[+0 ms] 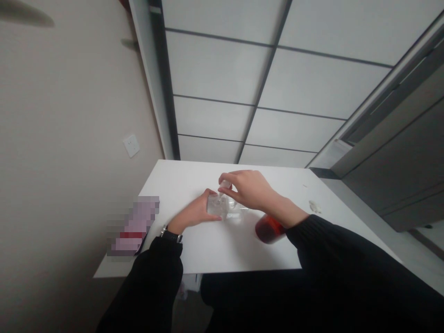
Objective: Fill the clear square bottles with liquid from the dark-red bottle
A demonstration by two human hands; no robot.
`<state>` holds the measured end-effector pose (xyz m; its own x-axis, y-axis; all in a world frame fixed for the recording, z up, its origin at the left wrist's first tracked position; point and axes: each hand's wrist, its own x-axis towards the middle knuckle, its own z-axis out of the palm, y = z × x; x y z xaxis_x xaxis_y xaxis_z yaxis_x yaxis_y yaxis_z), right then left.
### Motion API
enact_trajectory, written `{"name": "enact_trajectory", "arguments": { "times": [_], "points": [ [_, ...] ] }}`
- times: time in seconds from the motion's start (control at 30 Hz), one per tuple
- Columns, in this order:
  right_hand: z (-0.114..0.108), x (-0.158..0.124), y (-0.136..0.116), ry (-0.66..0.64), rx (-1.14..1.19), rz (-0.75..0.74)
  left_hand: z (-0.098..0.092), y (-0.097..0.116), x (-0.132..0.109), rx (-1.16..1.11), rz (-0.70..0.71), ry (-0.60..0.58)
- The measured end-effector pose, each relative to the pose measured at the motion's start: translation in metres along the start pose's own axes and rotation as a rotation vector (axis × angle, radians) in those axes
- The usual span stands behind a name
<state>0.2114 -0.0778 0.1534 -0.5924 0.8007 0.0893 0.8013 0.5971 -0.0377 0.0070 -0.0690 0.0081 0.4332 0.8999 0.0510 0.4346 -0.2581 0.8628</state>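
My left hand [197, 212] is closed around the side of a clear, see-through container [215, 206] over the white table. Above its rim, my right hand [248, 187] pinches a small whitish piece [225, 184] between thumb and fingers; its exact kind is too blurred to make out. Just right of the held container, partly below my right hand, is more clear glass or plastic [236, 213] on the tabletop. A red container with a dark end [268, 229] is beneath my right wrist, its right part hidden by my sleeve.
The white table [222, 254] meets a wall at the left and pale panels behind. At its left edge lies a pinkish, pixelated object [138, 224]. Small whitish scraps [315, 206] lie toward the right. A wall socket [131, 145] is above the left side.
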Motion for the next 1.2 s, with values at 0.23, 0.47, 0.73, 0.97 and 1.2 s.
{"name": "enact_trajectory", "arguments": {
  "times": [0.23,0.47,0.73,0.97,1.2],
  "points": [
    [0.0002,-0.0012,-0.0003,-0.009,0.001,0.024,-0.0011,0.0028,-0.0019,-0.001,-0.011,-0.003],
    [-0.0009,-0.0038,-0.0008,0.001,-0.009,0.038,-0.0001,-0.0009,0.0000,0.006,-0.006,-0.003],
    [0.0011,-0.0050,-0.0012,-0.013,-0.052,0.041,-0.0002,0.0005,-0.0006,0.019,-0.024,0.004],
    [-0.0011,-0.0052,-0.0007,-0.015,-0.045,0.061,-0.0004,0.0010,-0.0007,0.023,-0.024,0.001],
    [-0.0021,-0.0048,-0.0010,-0.029,-0.044,0.078,-0.0004,-0.0002,0.0001,0.017,-0.020,0.007]
  ]
}}
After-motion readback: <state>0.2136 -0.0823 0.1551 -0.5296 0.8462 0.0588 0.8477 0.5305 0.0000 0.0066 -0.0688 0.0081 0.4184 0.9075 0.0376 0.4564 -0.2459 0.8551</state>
